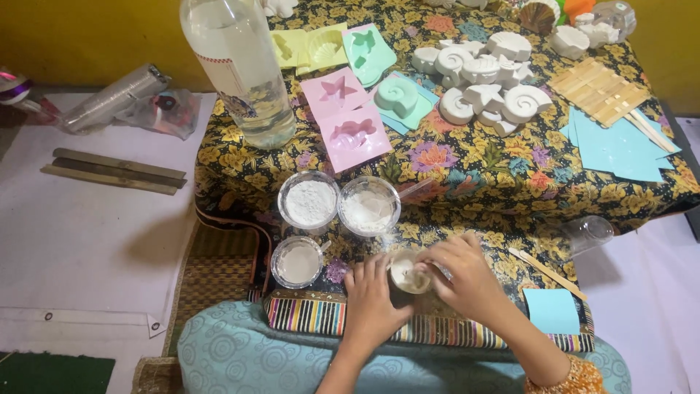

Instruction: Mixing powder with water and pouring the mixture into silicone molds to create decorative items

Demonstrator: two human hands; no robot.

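A small clear plastic cup of pale mixture [408, 276] is held at the near edge of the surface [467, 182], which is covered by a dark floral cloth; the left hand [372, 303] is wrapped around the cup's side at nine o'clock, fingers closed on it; the right hand [467, 277] is curled over the rim from three o'clock, pinching something narrow that cannot be made out, perhaps a stirrer; the step in hand is judged to be the mixing of white powder in the cup; a steady grip on the cup and a gentle stirring motion would be called for, so that nothing is spilled onto the cloth. At twelve o'clock from the cup two clear round cups of white powder [337, 203] are set side by side; at nine o'clock a third cup with a pale filling [297, 261] is placed. Further back, at eleven o'clock, a tall clear glass bottle [237, 66] carries a white label with a red edge; beside it pink, yellow and green shell-shaped moulds [346, 109] are laid; at one o'clock white plaster shell casts [485, 84] are heaped; light blue paper squares [620, 146] and a mat of flat wooden sticks [598, 91] lie at two o'clock.
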